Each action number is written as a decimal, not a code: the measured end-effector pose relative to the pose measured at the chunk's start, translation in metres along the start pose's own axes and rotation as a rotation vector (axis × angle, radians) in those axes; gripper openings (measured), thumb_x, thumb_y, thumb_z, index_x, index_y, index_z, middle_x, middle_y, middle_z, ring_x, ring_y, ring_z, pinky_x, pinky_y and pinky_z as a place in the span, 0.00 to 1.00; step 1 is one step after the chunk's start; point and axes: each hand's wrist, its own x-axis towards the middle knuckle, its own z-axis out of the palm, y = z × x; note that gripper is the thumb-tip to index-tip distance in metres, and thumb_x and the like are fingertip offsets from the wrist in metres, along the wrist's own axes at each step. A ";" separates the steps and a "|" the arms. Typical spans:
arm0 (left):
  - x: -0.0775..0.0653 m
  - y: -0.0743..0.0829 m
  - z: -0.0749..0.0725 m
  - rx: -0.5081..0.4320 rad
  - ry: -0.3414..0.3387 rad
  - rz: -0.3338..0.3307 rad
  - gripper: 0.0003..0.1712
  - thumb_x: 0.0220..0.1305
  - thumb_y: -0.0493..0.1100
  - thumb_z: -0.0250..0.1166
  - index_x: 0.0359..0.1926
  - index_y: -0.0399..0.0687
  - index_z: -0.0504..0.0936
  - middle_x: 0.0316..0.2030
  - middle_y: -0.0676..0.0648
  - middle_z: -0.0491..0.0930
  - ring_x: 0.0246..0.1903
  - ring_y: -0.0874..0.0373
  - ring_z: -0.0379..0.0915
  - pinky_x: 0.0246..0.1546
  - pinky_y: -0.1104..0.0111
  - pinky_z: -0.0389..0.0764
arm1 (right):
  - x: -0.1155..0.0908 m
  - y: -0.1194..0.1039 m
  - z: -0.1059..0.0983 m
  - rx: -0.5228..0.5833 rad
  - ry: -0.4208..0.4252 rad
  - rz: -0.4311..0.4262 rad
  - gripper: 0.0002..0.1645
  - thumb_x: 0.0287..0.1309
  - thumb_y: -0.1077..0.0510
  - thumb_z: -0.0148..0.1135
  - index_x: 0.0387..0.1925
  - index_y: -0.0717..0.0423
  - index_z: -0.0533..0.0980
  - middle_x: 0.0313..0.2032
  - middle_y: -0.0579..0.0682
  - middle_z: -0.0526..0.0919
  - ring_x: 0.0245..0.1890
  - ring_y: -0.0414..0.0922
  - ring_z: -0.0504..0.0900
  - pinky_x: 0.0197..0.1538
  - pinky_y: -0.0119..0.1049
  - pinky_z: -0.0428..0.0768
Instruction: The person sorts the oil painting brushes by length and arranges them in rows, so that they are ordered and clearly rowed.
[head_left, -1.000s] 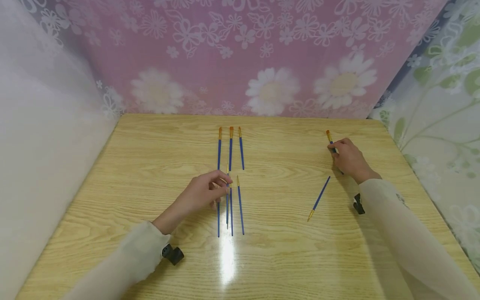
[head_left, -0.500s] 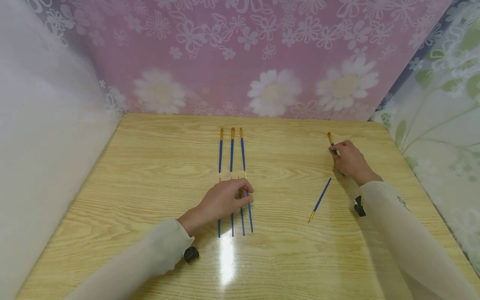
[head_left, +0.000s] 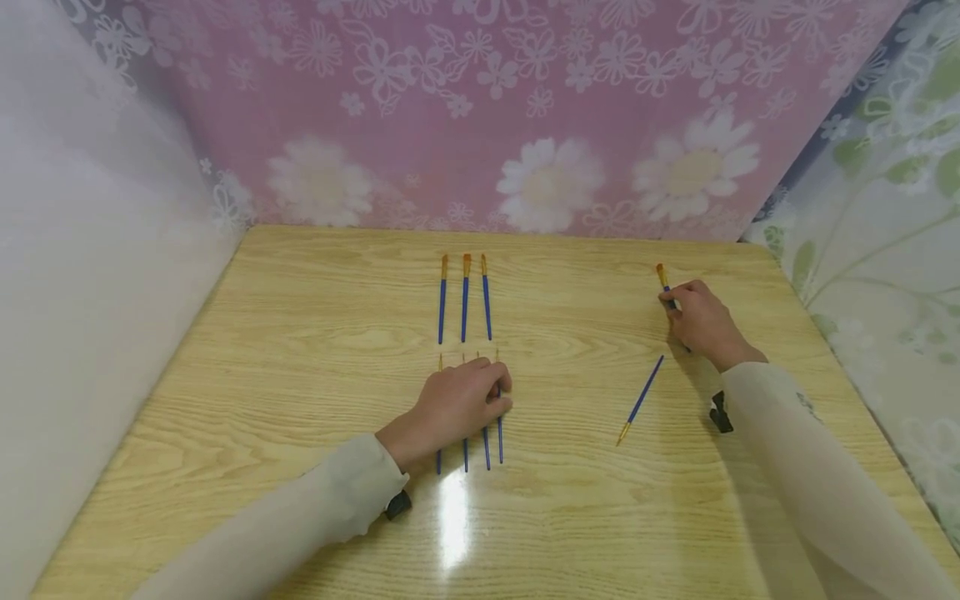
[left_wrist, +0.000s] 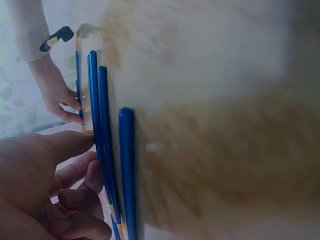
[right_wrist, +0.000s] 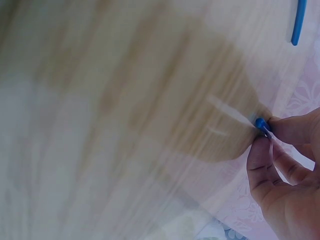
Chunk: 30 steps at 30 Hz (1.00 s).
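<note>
My left hand (head_left: 457, 404) pinches a thin blue-handled paintbrush (head_left: 501, 442) at the right end of the lower row, low over the table. The other thin brushes of that row (head_left: 439, 461) lie partly hidden beneath this hand. In the left wrist view, the thumb and fingertips meet the farthest of the close blue handles (left_wrist: 93, 70). Toward the table's far right, my right hand (head_left: 701, 321) grips another paintbrush (head_left: 662, 273), its orange bristles pointing away. The right wrist view has that brush's blue handle end (right_wrist: 260, 123) between thumb and finger.
Three wider brushes (head_left: 464, 308) with orange bristles form an upper row behind the left hand. A thin brush (head_left: 641, 398) lies slanted below the right hand. The wooden table (head_left: 300, 292) ends at a pink flowered backdrop (head_left: 420, 150), with pale panels at both sides.
My left hand has carried the thin brush rightward across the lower row and lowered it beside the others, turning it nearly parallel to them. The right hand keeps its brush in place.
</note>
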 end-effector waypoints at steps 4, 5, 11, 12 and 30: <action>0.000 -0.002 0.002 -0.010 0.010 0.001 0.09 0.78 0.52 0.68 0.51 0.56 0.87 0.40 0.58 0.82 0.36 0.65 0.76 0.32 0.69 0.77 | 0.000 0.000 0.000 -0.001 0.002 -0.003 0.25 0.79 0.70 0.51 0.72 0.76 0.70 0.67 0.79 0.64 0.66 0.76 0.69 0.67 0.74 0.71; 0.000 -0.004 0.002 -0.016 0.014 0.001 0.09 0.78 0.52 0.67 0.51 0.56 0.87 0.40 0.59 0.82 0.36 0.65 0.76 0.31 0.69 0.78 | 0.000 0.000 0.000 0.000 0.001 -0.003 0.25 0.79 0.70 0.51 0.72 0.76 0.70 0.67 0.79 0.64 0.66 0.76 0.69 0.67 0.74 0.71; -0.007 -0.016 -0.009 -0.067 0.033 -0.037 0.10 0.80 0.53 0.66 0.52 0.57 0.87 0.37 0.60 0.83 0.32 0.65 0.76 0.30 0.67 0.78 | 0.000 0.001 0.000 0.002 -0.001 -0.005 0.25 0.79 0.70 0.51 0.72 0.76 0.70 0.68 0.79 0.64 0.66 0.76 0.69 0.67 0.74 0.71; -0.009 -0.019 -0.013 -0.073 0.035 -0.049 0.09 0.80 0.53 0.66 0.52 0.57 0.87 0.37 0.60 0.82 0.31 0.64 0.76 0.29 0.67 0.77 | 0.000 0.001 0.000 0.002 0.001 -0.007 0.25 0.79 0.70 0.51 0.72 0.76 0.70 0.68 0.79 0.64 0.66 0.76 0.69 0.67 0.74 0.71; -0.038 -0.059 -0.029 -0.078 -0.011 -0.114 0.04 0.76 0.51 0.70 0.46 0.60 0.86 0.31 0.61 0.82 0.29 0.64 0.75 0.31 0.65 0.76 | 0.002 0.005 0.003 -0.021 0.078 -0.089 0.23 0.74 0.73 0.56 0.67 0.73 0.77 0.60 0.78 0.74 0.59 0.74 0.76 0.60 0.73 0.76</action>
